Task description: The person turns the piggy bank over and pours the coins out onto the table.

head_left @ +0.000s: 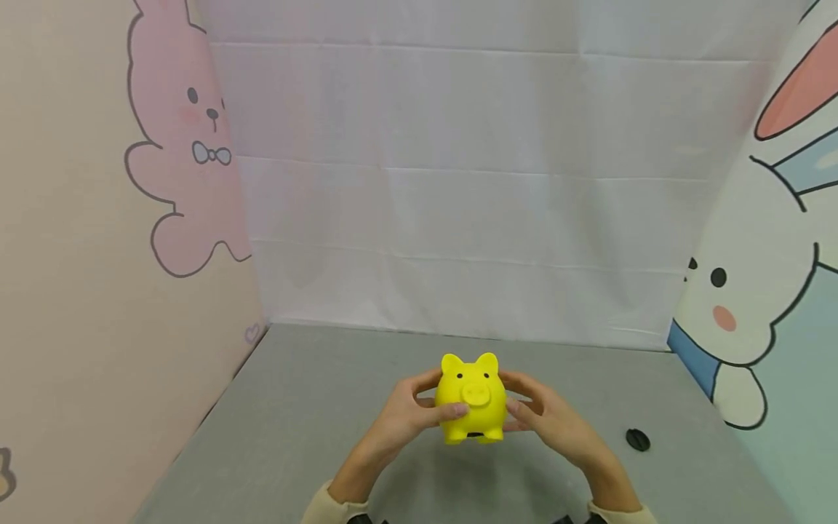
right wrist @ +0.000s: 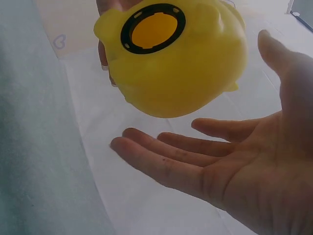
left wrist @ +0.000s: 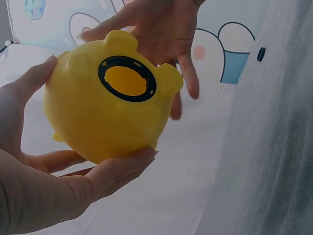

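A yellow piggy bank (head_left: 473, 397) is held above the grey table (head_left: 314, 407), its snout toward me. My left hand (head_left: 402, 416) grips its side, with the thumb and fingers curled round the body (left wrist: 98, 117). My right hand (head_left: 556, 422) lies flat at the other side, fingers straight. In the right wrist view that palm (right wrist: 230, 166) faces up just under the pig (right wrist: 186, 73) with a gap between them. The black-ringed hole (left wrist: 127, 78) in the pig's underside is uncovered, and yellow shows inside it.
A small black round plug (head_left: 637, 439) lies on the table to the right of my hands. Cartoon rabbit panels stand at the left (head_left: 183, 145) and right (head_left: 753, 291), and a white cloth (head_left: 458, 182) hangs at the back.
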